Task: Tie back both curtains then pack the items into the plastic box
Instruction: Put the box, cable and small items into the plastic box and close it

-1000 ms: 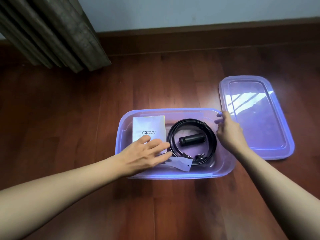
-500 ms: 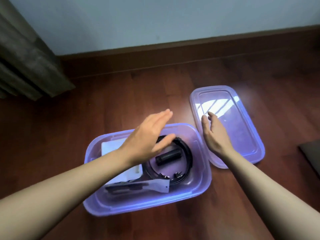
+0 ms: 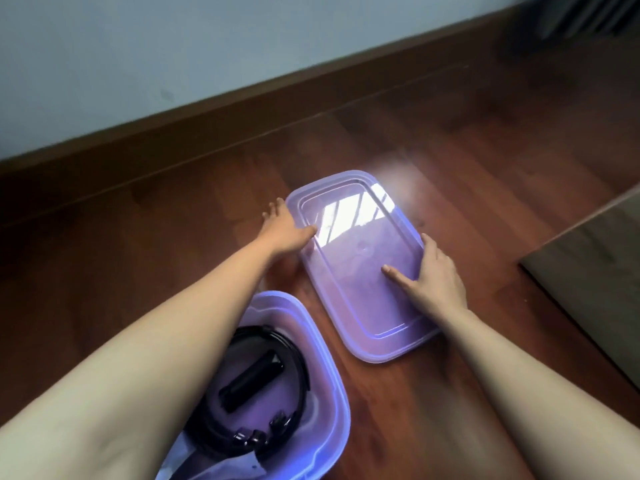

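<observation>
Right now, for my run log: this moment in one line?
lid: on floor | left hand: thumb on lid | right hand: grips lid | box: open

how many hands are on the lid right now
2: the left hand touches the lid's far-left edge; the right hand holds its right edge, thumb on top.
</observation>
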Available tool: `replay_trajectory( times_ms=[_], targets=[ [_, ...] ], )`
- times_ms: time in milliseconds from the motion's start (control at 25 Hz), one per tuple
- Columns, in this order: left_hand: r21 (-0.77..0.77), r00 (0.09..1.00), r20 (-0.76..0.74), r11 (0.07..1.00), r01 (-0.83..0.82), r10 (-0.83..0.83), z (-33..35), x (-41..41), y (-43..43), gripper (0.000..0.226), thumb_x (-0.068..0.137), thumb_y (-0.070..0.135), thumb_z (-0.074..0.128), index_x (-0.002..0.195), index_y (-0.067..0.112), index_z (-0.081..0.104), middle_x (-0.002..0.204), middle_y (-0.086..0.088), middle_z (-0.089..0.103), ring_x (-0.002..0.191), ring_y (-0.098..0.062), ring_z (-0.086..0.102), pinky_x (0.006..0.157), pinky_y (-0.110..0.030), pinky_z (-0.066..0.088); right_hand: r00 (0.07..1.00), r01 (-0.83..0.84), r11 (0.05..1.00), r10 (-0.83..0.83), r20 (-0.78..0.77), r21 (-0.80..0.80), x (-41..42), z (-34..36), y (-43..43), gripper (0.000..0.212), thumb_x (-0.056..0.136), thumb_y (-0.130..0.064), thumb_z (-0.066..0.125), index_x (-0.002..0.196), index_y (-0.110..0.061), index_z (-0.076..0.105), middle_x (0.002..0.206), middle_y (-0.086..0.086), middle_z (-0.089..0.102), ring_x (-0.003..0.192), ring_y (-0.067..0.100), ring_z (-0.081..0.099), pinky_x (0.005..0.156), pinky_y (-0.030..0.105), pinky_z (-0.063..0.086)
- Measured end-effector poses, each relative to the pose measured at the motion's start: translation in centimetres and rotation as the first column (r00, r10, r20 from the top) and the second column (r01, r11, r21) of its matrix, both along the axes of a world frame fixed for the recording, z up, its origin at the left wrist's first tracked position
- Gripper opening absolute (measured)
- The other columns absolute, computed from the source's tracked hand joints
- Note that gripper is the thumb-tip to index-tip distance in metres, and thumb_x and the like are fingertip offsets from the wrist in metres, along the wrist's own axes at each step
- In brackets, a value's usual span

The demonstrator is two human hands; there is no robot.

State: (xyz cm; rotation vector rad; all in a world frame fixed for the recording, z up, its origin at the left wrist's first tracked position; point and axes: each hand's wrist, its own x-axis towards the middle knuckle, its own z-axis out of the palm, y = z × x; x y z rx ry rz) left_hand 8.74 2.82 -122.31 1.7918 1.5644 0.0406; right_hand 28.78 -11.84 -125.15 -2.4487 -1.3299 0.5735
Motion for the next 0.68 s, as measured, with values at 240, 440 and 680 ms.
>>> replay_trajectory(
  times_ms=[240, 440, 680],
  targets=[
    [0.012, 0.897, 0.32, 0.946, -0.325, 0.304, -1.5, 1.6, 1.3, 0.082, 0.084, 0.023, 0.064, 0.148, 0.006, 0.017, 0.154, -0.015, 0.023, 0.142, -0.028, 0.022, 0.116, -0.036, 0.024, 0.992, 0.128, 0.979, -0.123, -0.039, 0.156, 0.0, 0.5, 0.2, 0.091, 0.066, -0.061, 0.072, 0.14, -0.029, 0.031, 0.14, 0.001, 0.049, 0.125, 0.029, 0.049, 0.097, 0.043, 0.04],
    [0.226, 0.901, 0.36, 0.914, -0.336, 0.242, 2.9, 0.7, 2.7, 0.059, 0.084, 0.021, 0.065, 0.136, 0.01, 0.039, 0.136, -0.015, 0.037, 0.121, -0.024, 0.046, 0.098, -0.02, 0.035, 0.99, 0.138, 0.966, -0.134, -0.037, 0.217, 0.1, 2.3, 1.8, 0.093, 0.071, -0.059, 0.068, 0.145, -0.02, 0.029, 0.146, 0.003, 0.041, 0.133, 0.025, 0.039, 0.104, 0.042, 0.034],
    [0.536, 0.957, 0.233, 0.798, -0.274, 0.172, 10.6, -5.3, 2.3, 0.055, 0.086, 0.034, 0.063, 0.121, -0.002, 0.041, 0.126, -0.022, 0.05, 0.116, -0.032, 0.049, 0.09, -0.028, 0.032, 0.999, 0.039, 0.916, -0.02, -0.051, 0.399, -3.3, 6.8, 4.2, 0.084, 0.078, -0.056, 0.064, 0.145, -0.017, 0.031, 0.145, 0.003, 0.043, 0.134, 0.022, 0.038, 0.107, 0.044, 0.033]
  ],
)
